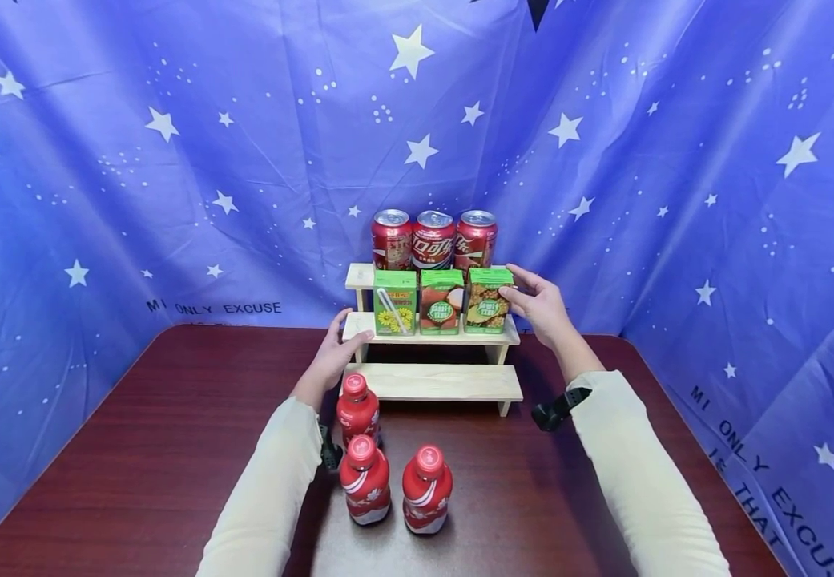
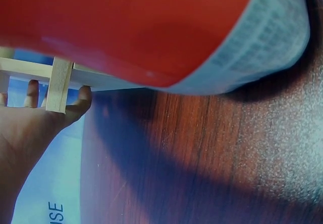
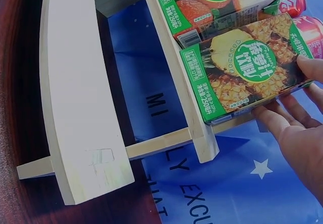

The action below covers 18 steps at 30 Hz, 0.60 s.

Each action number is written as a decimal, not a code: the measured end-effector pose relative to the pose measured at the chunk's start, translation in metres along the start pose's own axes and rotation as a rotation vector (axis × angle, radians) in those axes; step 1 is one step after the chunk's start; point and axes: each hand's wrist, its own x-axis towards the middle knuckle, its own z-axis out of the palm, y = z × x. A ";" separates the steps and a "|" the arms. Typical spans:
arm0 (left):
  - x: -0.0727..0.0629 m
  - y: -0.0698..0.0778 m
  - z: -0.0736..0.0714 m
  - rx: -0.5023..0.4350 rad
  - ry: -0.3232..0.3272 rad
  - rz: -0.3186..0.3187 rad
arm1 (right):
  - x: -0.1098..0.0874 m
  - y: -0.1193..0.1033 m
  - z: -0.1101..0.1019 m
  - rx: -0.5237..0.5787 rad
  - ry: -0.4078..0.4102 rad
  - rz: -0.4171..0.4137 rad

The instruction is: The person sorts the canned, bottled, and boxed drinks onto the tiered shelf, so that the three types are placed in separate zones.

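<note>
A three-step wooden stand point(image 1: 445, 381) stands at the table's back. My left hand point(image 1: 332, 353) holds the left end of its middle step, thumb at the front edge; the left wrist view shows the fingers partly behind a post. My right hand point(image 1: 542, 312) grips the pineapple juice box point(image 1: 487, 300), the rightmost on that step, with the thumb on its front and the fingers by its side. Left of it stand a lychee juice box point(image 1: 441, 302) and a green drink box point(image 1: 395, 303) with yellow flowers and a straw.
Cola cans point(image 1: 433, 240) line the top step. Red bottles stand on the table: one point(image 1: 359, 410) beside my left wrist, another point(image 1: 365, 485) in front of it, a third point(image 1: 427, 493) to the right. A blue star-printed cloth point(image 1: 280, 160) hangs behind the dark wooden table point(image 1: 135, 449).
</note>
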 end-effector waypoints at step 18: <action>0.003 0.000 -0.002 0.026 0.003 -0.002 | -0.007 0.019 -0.004 -0.068 0.100 -0.108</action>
